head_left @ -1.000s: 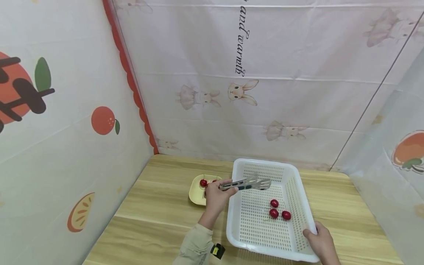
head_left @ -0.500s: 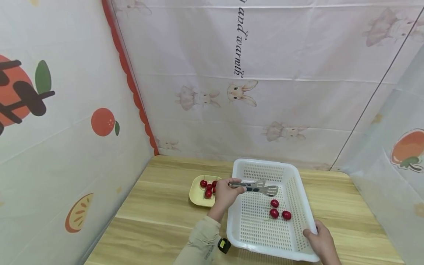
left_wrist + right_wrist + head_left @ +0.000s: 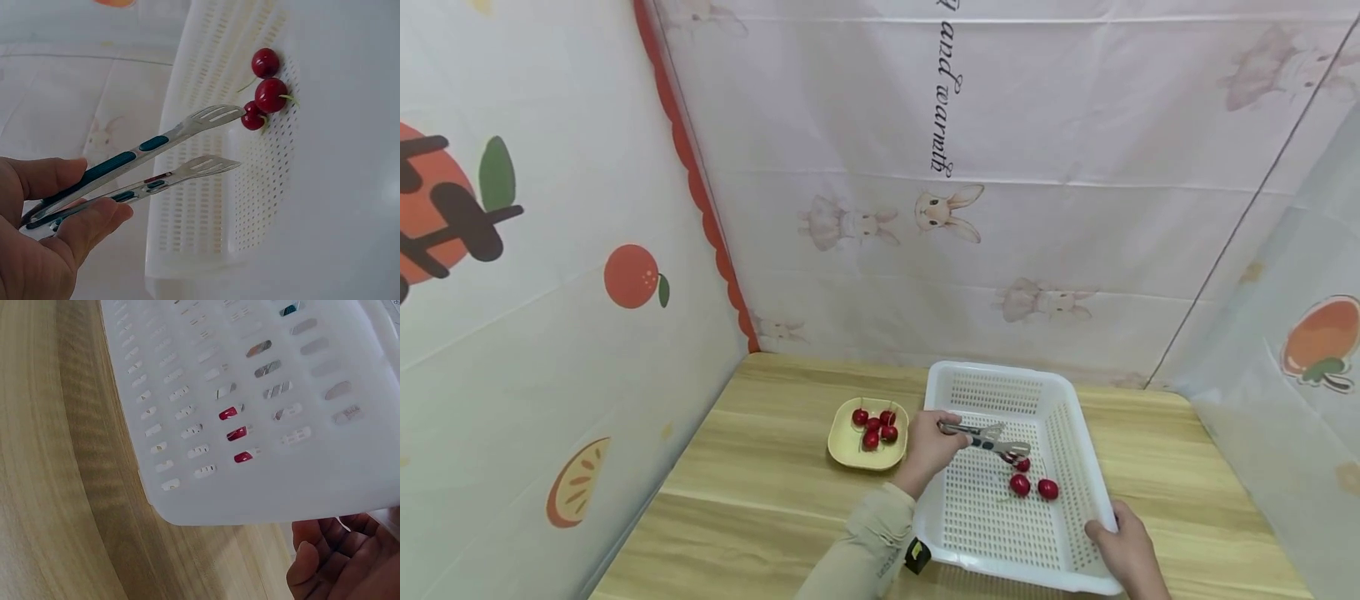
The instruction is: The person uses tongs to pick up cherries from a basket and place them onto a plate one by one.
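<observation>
My left hand (image 3: pixel 931 446) holds metal tongs (image 3: pixel 103 170) with teal grip inserts, pinched between thumb and fingers near their closed end. The slotted tips stand apart with nothing between them. In the head view one tip overlaps the farthest of three red cherries (image 3: pixel 1048 489) lying in a white perforated plastic basket (image 3: pixel 928 508). The left wrist view has those cherries (image 3: pixel 271 95) just beyond the tips. At the basket's near right corner, my right hand (image 3: pixel 1127 546) grips the rim, thumb on top. Its curled fingers show beside the basket wall (image 3: pixel 206 509) in the right wrist view.
Left of the basket, a small yellow dish (image 3: pixel 842 450) bears several cherries (image 3: pixel 871 439) with stems. Both stand on a wood-grain table (image 3: pixel 760 483). Printed cloth walls (image 3: pixel 880 100) enclose the back and sides. A black strap piece (image 3: pixel 917 555) sits by the left sleeve.
My left hand has moved right and slightly toward me with the tongs, lowering their tips to the cherries in the basket. The yellow dish has come into full view. The right hand stays put.
</observation>
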Demonstrator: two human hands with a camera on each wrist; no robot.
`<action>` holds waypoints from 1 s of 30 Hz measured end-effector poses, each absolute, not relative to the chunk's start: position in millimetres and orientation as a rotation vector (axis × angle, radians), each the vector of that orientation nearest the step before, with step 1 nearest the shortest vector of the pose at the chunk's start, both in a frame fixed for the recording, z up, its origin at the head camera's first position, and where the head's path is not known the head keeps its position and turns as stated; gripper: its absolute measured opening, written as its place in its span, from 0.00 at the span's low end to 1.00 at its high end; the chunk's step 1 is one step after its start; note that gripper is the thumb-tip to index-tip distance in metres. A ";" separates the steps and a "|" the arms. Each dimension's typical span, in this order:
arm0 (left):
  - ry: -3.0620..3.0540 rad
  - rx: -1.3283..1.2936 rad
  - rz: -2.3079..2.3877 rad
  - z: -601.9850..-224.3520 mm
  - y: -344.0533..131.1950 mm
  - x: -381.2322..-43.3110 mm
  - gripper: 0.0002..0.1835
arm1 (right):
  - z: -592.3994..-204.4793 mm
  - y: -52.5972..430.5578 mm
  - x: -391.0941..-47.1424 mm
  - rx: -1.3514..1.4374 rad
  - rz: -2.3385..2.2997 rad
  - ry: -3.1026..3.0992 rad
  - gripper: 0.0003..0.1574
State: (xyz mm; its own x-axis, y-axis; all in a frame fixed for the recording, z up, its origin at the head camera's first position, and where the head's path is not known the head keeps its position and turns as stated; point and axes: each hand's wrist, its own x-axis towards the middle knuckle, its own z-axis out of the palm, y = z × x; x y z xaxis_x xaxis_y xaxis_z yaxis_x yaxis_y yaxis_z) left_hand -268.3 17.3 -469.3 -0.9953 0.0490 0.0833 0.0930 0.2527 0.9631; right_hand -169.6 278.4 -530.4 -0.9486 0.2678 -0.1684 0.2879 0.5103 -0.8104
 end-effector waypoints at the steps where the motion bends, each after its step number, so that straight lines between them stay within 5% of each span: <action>1: -2.461 -0.140 -1.893 -470.0 19.3 -268.0 0.11 | -531.3 278.5 -169.8 0.497 -1.461 2.716 0.25; 19: -2.655 -0.195 -1.718 -467.3 30.4 -268.9 0.17 | -529.4 277.1 -168.6 0.489 -1.466 2.730 0.24; 30: -2.935 -0.209 -1.201 -446.4 31.3 -277.0 0.15 | -527.9 276.8 -168.4 0.516 -1.480 2.703 0.25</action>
